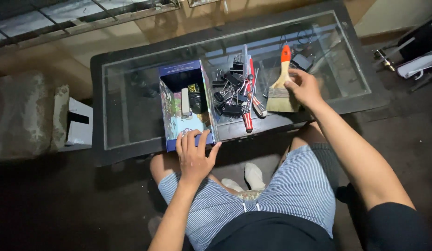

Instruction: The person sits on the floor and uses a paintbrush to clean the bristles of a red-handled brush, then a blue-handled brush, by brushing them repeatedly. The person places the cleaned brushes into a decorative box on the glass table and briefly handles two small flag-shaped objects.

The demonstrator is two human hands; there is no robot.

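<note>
head view, looking down on a seated person at a low glass-topped worktop point(132, 93) with a dark frame. the left hand point(193, 155), lower centre of the frame, rests with fingers spread and curled over the near edge of an open cardboard box point(185, 107), apparently steadying it against the worktop's front rim; it presses rather than closes fully. the box stands upright with its mouth facing up, blue-rimmed with colourful printed sides, and holds a pale oblong item and a dark object, both too dim to name. the right hand point(303, 87), right of centre, is closed on the wooden handle of a flat paintbrush point(281, 86), just above the ferrule. the brush lies slanted on the glass, orange handle tip toward the top of the frame, pale bristles toward the near edge. between box and brush lies a loose heap of black binder clips point(227, 93), with red-handled screwdrivers point(247, 114) beside it, all within reach of either hand.
</note>
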